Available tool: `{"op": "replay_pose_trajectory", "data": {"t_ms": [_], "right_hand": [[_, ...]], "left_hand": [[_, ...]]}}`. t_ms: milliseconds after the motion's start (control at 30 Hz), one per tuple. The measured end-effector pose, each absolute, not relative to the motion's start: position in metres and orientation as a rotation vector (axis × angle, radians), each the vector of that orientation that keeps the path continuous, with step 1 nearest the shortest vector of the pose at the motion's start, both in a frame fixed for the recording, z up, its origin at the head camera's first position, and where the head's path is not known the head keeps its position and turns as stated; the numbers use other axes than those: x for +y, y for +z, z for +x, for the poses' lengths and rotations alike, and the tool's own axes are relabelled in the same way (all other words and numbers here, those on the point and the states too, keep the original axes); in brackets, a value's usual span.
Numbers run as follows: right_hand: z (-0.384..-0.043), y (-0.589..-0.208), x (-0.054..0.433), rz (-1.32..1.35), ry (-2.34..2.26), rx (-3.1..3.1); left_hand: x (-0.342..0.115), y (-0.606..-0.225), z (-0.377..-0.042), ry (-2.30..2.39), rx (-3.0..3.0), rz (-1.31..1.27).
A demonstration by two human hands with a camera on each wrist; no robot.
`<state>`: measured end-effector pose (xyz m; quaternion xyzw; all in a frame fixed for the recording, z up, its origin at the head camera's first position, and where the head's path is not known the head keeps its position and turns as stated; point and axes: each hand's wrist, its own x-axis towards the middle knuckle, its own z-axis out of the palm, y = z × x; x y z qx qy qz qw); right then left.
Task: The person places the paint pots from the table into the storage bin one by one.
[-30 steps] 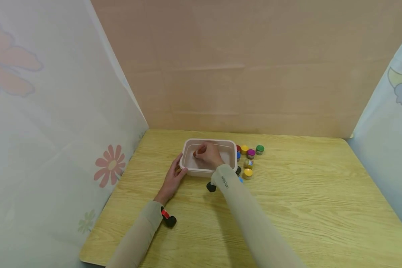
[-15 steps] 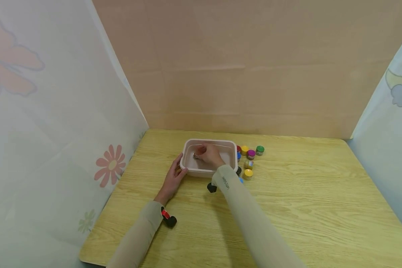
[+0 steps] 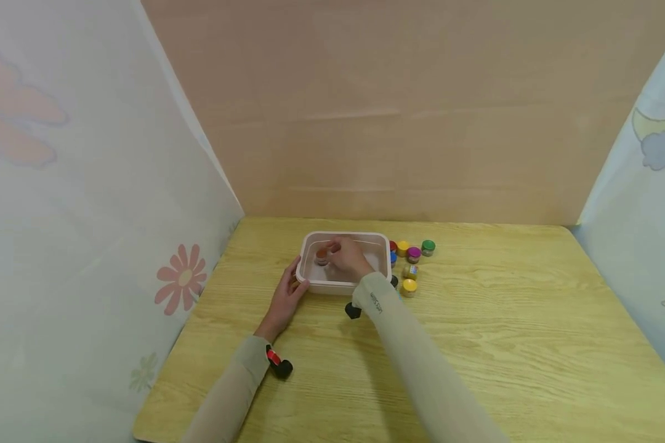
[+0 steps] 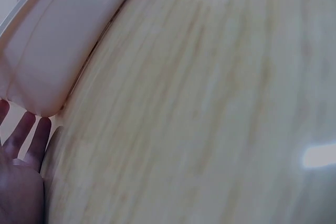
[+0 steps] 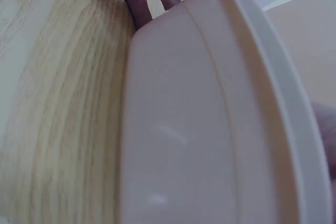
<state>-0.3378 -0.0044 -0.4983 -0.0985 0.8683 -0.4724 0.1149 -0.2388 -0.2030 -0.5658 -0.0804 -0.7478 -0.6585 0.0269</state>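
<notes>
In the head view my left hand (image 3: 284, 303) rests against the left end and front corner of a pale pink plastic box (image 3: 343, 288). Its straight fingertips touch the end wall low down in the left wrist view. Inside the box, near its left end, a small paint jar (image 3: 321, 257) with a reddish-brown lid stands upright. Just right of the jar is my right hand (image 3: 350, 255), reaching in over the front rim, its fingers loosely bent. From the right wrist view the box wall hides most of this hand.
Several small jars stand right of the box, among them green-lidded (image 3: 428, 247), purple-lidded (image 3: 414, 255) and yellow-lidded (image 3: 409, 287) ones. One jar (image 3: 411, 271) lies on its side. Part of the group is hidden by the box and right sleeve. Everything is on a wood-grain table (image 3: 532, 320).
The reddish-brown-lidded jar, pinched in my right hand a second ago, now stands on the box floor. The right fingers have let go and shifted slightly right. My left hand stays put.
</notes>
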Motion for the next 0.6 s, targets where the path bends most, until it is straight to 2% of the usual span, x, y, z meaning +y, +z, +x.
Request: {"op": "replay_pose_trajectory", "data": {"t_ms": [133, 300, 600], "right_hand": [[-0.341, -0.497, 0.004, -0.337, -1.385, 2.562], [-0.337, -0.477, 0.019, -0.438, -1.381, 2.557], [-0.329, -0.448, 0.072, -0.496, -1.389, 2.622]], "left_hand": [[-0.204, -0.568, -0.241, -2.056, -2.305, -0.238], [-0.204, -0.565, -0.241, -2.091, -2.311, -0.204], [-0.2, -0.538, -0.224, -2.099, -2.327, -0.209]]}}
